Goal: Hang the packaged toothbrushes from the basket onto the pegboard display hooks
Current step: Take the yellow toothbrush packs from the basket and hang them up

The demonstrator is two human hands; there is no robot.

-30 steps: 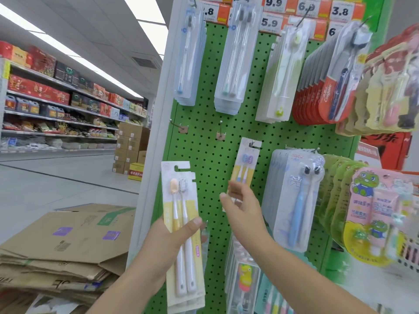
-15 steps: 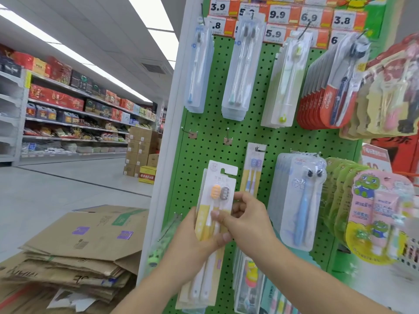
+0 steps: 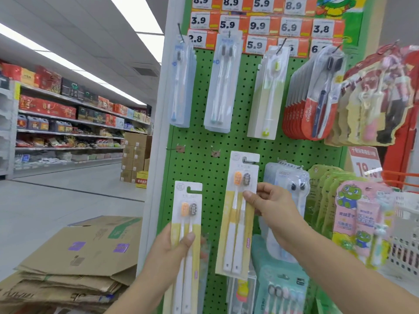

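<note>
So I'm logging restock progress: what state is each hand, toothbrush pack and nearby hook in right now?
Right hand: pinches the pack at the hook.
Right toothbrush pack: hang slot at its hook.
Left hand: grips another pack.
Left toothbrush pack: held upright, not hung.
Two hooks above it: bare.

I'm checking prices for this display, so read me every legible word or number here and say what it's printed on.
"8.9", "8.9", "5.9", "8.9": top row of price tags.
"3.9", "5.9", "9.9", "6.9", "3.8": second row.
"5.9": third row; its neighbours are partly hidden.
"Colgate": red toothbrush packs.
Cartoon packs, held toothbrush packs, shelf boxes, cardboard: too small or blurred.
</note>
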